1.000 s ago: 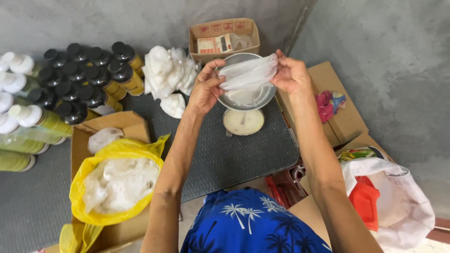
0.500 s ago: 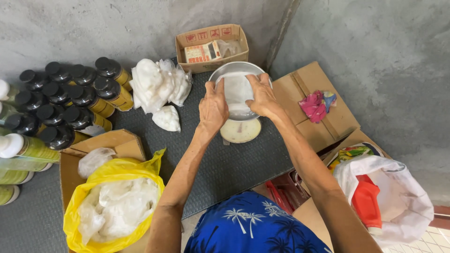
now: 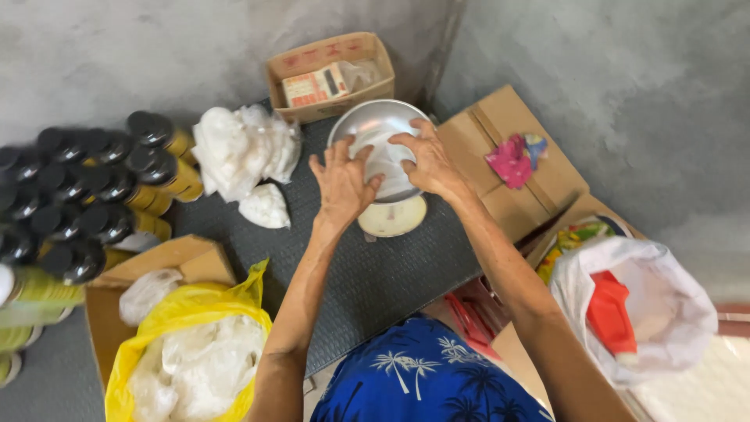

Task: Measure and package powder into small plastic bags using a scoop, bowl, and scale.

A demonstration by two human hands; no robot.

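Note:
A round metal bowl (image 3: 367,121) sits on top of a small weighing scale (image 3: 393,219) on a dark textured mat (image 3: 367,273). A clear white plastic bag (image 3: 388,156) lies inside the bowl. My left hand (image 3: 341,182) and my right hand (image 3: 426,160) both press down on that bag, fingers spread over it. A heap of filled white bags (image 3: 238,144) lies to the left of the bowl.
Several black-capped bottles (image 3: 94,195) stand at the left. A yellow bag (image 3: 187,352) of white material sits in a cardboard box at lower left. An open carton (image 3: 332,74) stands behind the bowl, flat cartons (image 3: 516,156) at right, a white sack (image 3: 641,312) at lower right.
The bag was held stretched open in the air above the bowl; both hands have lowered it into the bowl and now press on it.

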